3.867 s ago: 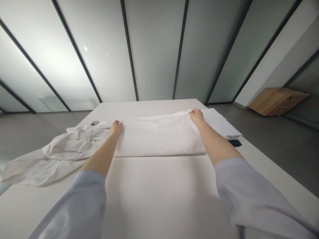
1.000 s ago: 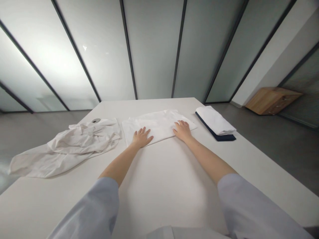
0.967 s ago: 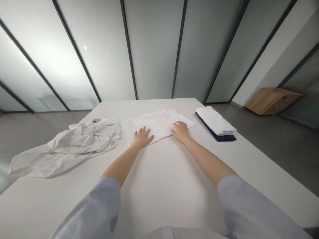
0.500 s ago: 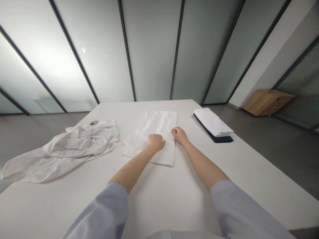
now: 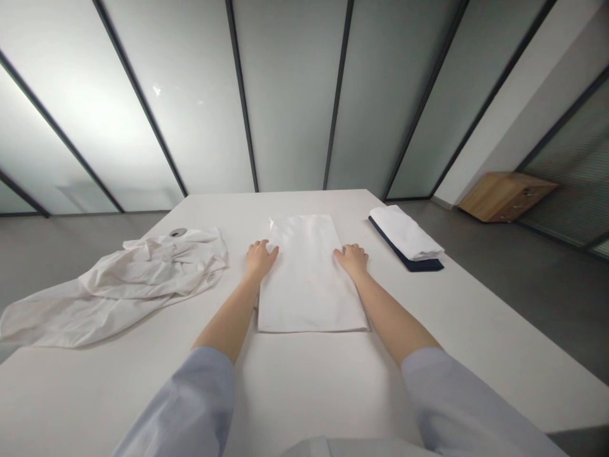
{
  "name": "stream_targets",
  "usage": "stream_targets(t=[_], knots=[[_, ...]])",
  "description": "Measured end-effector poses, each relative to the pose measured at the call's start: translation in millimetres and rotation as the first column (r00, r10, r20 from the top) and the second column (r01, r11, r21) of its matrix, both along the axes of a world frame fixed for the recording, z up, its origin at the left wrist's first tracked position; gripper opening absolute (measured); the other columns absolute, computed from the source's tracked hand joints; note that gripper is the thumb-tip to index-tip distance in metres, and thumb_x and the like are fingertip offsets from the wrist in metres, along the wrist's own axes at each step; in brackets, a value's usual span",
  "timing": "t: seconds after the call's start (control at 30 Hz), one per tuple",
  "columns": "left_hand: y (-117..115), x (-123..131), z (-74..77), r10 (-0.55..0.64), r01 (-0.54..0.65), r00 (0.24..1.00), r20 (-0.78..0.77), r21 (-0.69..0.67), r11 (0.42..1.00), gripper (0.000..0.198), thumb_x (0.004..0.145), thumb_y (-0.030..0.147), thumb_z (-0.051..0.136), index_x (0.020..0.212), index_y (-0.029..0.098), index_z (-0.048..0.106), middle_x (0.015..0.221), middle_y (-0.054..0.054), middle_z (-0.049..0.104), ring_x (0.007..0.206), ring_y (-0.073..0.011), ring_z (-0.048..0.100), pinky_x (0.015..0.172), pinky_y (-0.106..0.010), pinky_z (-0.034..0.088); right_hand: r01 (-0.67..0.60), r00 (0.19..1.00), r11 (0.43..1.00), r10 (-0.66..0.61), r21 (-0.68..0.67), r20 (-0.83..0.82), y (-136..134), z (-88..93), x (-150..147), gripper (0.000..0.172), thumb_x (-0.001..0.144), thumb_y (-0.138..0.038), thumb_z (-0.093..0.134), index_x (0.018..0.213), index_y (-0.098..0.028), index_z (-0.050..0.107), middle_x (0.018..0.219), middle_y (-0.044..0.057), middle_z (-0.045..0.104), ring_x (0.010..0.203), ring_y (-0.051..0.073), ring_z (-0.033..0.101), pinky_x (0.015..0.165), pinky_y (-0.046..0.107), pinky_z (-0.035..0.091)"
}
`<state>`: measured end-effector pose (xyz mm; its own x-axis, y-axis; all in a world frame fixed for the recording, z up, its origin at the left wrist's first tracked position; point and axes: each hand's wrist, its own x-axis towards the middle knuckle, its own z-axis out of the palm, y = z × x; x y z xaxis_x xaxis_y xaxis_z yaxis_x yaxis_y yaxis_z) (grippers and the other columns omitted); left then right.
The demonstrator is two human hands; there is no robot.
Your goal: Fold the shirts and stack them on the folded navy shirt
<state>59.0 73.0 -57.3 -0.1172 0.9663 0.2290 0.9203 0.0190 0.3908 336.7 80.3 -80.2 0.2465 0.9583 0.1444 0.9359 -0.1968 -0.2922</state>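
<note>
A folded white cloth (image 5: 308,273) lies flat on the white table (image 5: 304,393), its long side running away from me. My left hand (image 5: 259,259) rests palm down at the cloth's left edge, fingers stretched out. On the right edge lies my right hand (image 5: 353,259), also flat with fingers apart. Neither hand grips anything.
A crumpled white garment (image 5: 124,285) sprawls over the table's left side, next to a round grommet (image 5: 177,233). A folded white cloth on a folded dark one (image 5: 408,241) sits at the right. Beyond are frosted glass walls and a wooden cabinet (image 5: 507,197).
The cloth was folded narrower, then turned from lying crosswise to lying lengthwise and drawn nearer to me. My hands went from closed on it to flat at its two sides.
</note>
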Motion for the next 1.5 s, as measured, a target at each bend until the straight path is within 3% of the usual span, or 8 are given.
stream_targets(t=[0.27, 0.47, 0.6, 0.77, 0.93, 1.3, 1.4, 1.5], knots=[[7.7, -8.2, -19.7, -0.075, 0.063, 0.995, -0.068, -0.165, 0.984, 0.056, 0.083, 0.051, 0.051, 0.124, 0.014, 0.054, 0.136, -0.017, 0.053, 0.130, -0.0319, 0.043, 0.105, -0.043, 0.034, 0.026, 0.997, 1.000, -0.026, 0.007, -0.072, 2.5, -2.2, 2.8, 0.039, 0.085, -0.041, 0.046, 0.106, -0.018, 0.069, 0.115, 0.016, 0.061, 0.110, 0.033, 0.054, 0.092, 0.046, 0.040], [15.9, -11.9, -18.9, -0.045, 0.081, 0.967, 0.252, -0.134, 0.988, 0.038, 0.084, 0.045, 0.052, 0.108, 0.016, 0.059, 0.106, -0.014, 0.069, 0.100, -0.0275, 0.064, 0.083, -0.036, 0.049, -0.022, 0.957, 0.998, 0.036, 0.055, -0.288, 8.4, -5.5, 4.7, 0.034, 0.085, -0.037, 0.044, 0.107, -0.020, 0.063, 0.101, 0.009, 0.069, 0.097, 0.026, 0.062, 0.082, 0.034, 0.047], [20.7, -14.3, -24.8, -0.050, 0.109, 0.855, 0.516, -0.085, 0.990, 0.046, 0.082, 0.034, 0.059, 0.123, 0.016, 0.049, 0.111, -0.011, 0.068, 0.096, -0.0220, 0.066, 0.078, -0.031, 0.052, -0.061, 0.875, 0.996, 0.087, 0.069, -0.476, 11.7, -6.8, 8.7, 0.033, 0.080, -0.030, 0.049, 0.109, -0.020, 0.059, 0.088, 0.005, 0.070, 0.085, 0.023, 0.065, 0.074, 0.030, 0.049], [24.0, -18.0, -26.7, -0.055, 0.146, 0.579, 0.813, -0.037, 0.989, 0.075, 0.086, 0.021, 0.051, 0.150, 0.019, 0.011, 0.126, -0.011, 0.062, 0.095, -0.0157, 0.067, 0.078, -0.028, 0.053, -0.045, 0.581, 0.996, 0.090, 0.079, -0.809, 9.4, -3.4, 10.2, 0.052, 0.075, -0.023, 0.048, 0.127, -0.020, 0.046, 0.086, 0.002, 0.069, 0.073, 0.020, 0.065, 0.062, 0.027, 0.050], [22.4, -23.6, -24.4, -0.069, 0.264, 0.485, 0.872, -0.070, 0.962, 0.049, 0.085, 0.029, 0.052, 0.132, 0.015, 0.052, 0.115, -0.009, 0.068, 0.093, -0.0163, 0.067, 0.081, -0.028, 0.053, -0.143, 0.548, 0.985, 0.156, 0.092, -0.822, 3.9, 3.5, 7.6, 0.052, 0.076, -0.021, 0.043, 0.127, -0.020, 0.052, 0.090, 0.002, 0.070, 0.076, 0.019, 0.065, 0.067, 0.028, 0.051], [10.8, -32.4, -16.3, -0.067, 0.422, 0.491, 0.869, -0.170, 0.890, 0.077, 0.070, 0.022, 0.073, 0.140, 0.019, 0.042, 0.110, -0.010, 0.069, 0.082, -0.0186, 0.069, 0.075, -0.033, 0.056, -0.292, 0.537, 0.955, 0.214, 0.058, -0.816, 3.9, 3.0, 14.2, 0.067, 0.067, -0.011, 0.048, 0.133, -0.015, 0.052, 0.105, 0.007, 0.071, 0.089, 0.019, 0.067, 0.079, 0.029, 0.052], [15.8, -34.6, -19.2, -0.131, 0.399, 0.604, 0.786, -0.156, 0.903, 0.074, 0.070, 0.021, 0.070, 0.140, 0.017, 0.043, 0.114, -0.010, 0.068, 0.089, -0.0194, 0.067, 0.079, -0.034, 0.055, -0.309, 0.654, 0.949, 0.256, 0.057, -0.712, 6.3, 4.6, 16.8, 0.064, 0.067, -0.007, 0.050, 0.130, -0.015, 0.056, 0.112, 0.007, 0.069, 0.092, 0.020, 0.066, 0.081, 0.029, 0.051], [22.3, -34.5, -19.3, -0.198, 0.306, 0.815, 0.544, -0.114, 0.945, 0.063, 0.069, 0.017, 0.067, 0.130, 0.013, 0.054, 0.118, -0.011, 0.066, 0.098, -0.0219, 0.065, 0.088, -0.036, 0.051, -0.328, 0.809, 0.944, 0.306, 0.046, -0.502, 9.2, 8.4, 16.7, 0.055, 0.070, -0.006, 0.053, 0.123, -0.018, 0.061, 0.116, 0.006, 0.068, 0.095, 0.020, 0.064, 0.084, 0.030, 0.049]])
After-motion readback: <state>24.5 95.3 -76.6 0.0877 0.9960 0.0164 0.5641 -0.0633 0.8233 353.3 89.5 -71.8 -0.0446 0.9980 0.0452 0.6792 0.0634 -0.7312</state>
